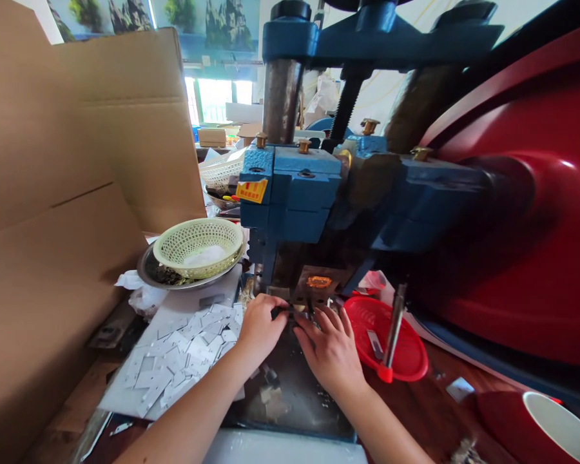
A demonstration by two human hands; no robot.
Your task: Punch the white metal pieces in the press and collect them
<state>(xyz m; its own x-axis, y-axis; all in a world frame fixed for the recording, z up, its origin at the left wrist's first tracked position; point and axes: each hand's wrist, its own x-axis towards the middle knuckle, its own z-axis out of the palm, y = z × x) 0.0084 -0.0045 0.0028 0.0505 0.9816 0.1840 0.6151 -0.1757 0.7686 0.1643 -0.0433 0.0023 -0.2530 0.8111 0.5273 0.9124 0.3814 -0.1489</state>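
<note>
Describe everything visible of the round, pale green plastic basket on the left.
The round, pale green plastic basket is shallow, with a flared rim and walls pierced by rows of small openings. It sits open side up on a wide, shallow metal bowl, above small metallic-looking pieces. Something white lies inside it, too indistinct to identify. Its underside is hidden.

left hand [262, 325]: bare | right hand [332, 351]: bare | forearms [200, 399]: bare, smooth

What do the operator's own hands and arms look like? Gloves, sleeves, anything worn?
Left hand and right hand are both ungloved. Left forearm and right forearm show no sleeves up to the picture's edge. No watch or bracelet visible.
</note>
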